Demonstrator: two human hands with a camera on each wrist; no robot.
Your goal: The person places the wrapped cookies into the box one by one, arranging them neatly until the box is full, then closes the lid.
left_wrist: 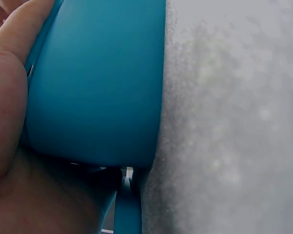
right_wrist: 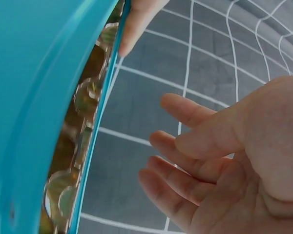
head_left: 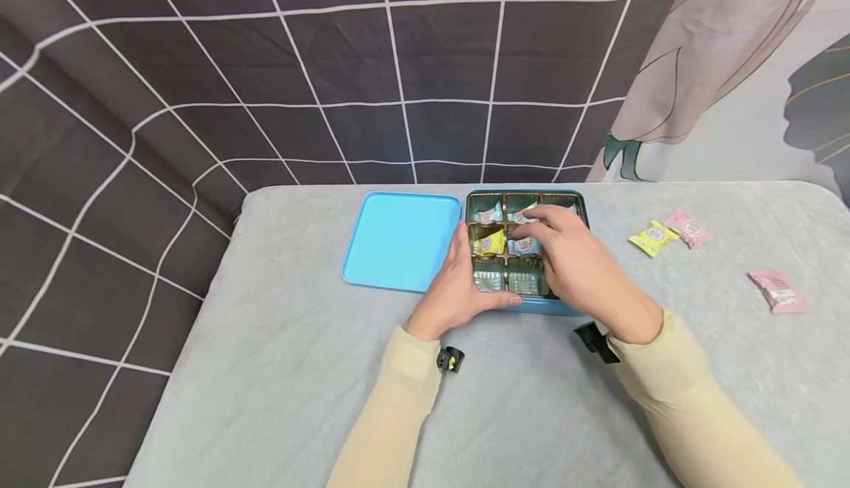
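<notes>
A blue tin box [head_left: 547, 307] with a dark divided tray stands near the table's far edge. My left hand [head_left: 454, 289] grips its near left corner, thumb along the front wall, fingers on the left side. Above the right part of the box hovers my right hand [head_left: 583, 270], fingers loosely bent; in the right wrist view nothing lies between them. Inside the tray are a yellow wrapped candy [head_left: 490, 243], a blue wrapped candy [head_left: 524, 246] and a pale blue one [head_left: 490, 213]. Two front compartments hold no candy; the right column is mostly hidden by my right hand.
Left of the box lies its flat blue lid [head_left: 401, 241]. On the grey tablecloth [head_left: 279, 370] to the right are a yellow candy [head_left: 654, 237], a pink candy [head_left: 689, 228] touching or close to it, and another pink candy [head_left: 777, 292]. A dark checked curtain [head_left: 438, 52] hangs behind.
</notes>
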